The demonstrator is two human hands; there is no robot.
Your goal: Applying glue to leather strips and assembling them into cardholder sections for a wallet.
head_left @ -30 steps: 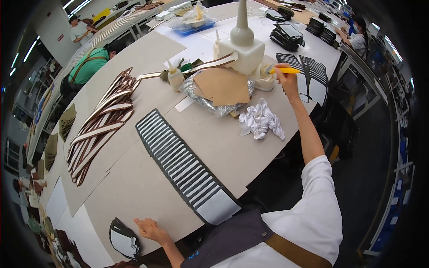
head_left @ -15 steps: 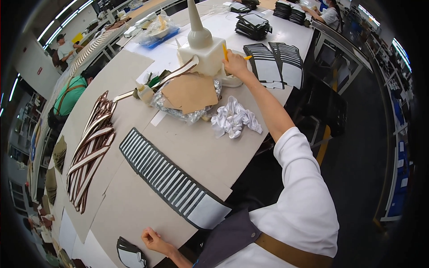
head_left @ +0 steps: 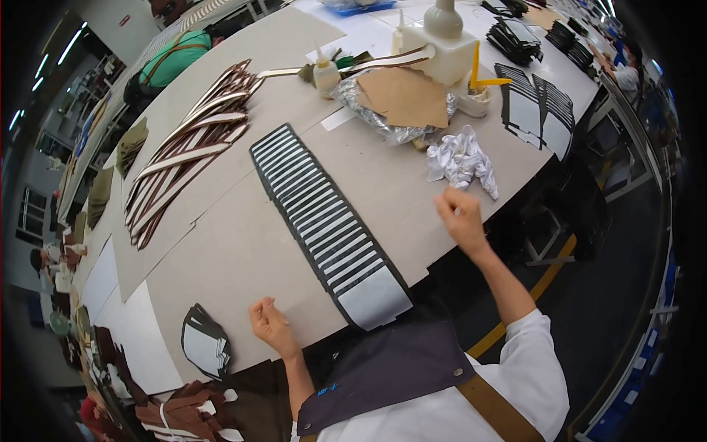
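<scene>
My left hand (head_left: pixel 269 325) rests on the near edge of the beige table (head_left: pixel 236 250), fingers loosely apart and holding nothing, beside a small stack of dark-edged grey pieces (head_left: pixel 204 343). My right hand (head_left: pixel 461 218) hovers over the table's right edge with its fingers curled in and nothing visible in it. It is just below a crumpled white cloth (head_left: pixel 461 158). A long overlapping row of grey dark-edged strips (head_left: pixel 324 221) runs between my hands. A yellow-handled brush (head_left: pixel 477 72) stands in a small pot (head_left: pixel 475 99) at the far right.
Brown and cream curved strips (head_left: pixel 184 151) are fanned out at left. Crumpled foil with a cardboard sheet (head_left: pixel 401 99), a small bottle (head_left: pixel 324 72) and a white block with a cone (head_left: pixel 442 37) stand at the back. Black pieces (head_left: pixel 537 110) lie far right. Other people work at neighbouring tables.
My right hand has let go of the yellow brush, which now stands in the pot, and has pulled back toward me. My left hand has shifted slightly right along the near edge.
</scene>
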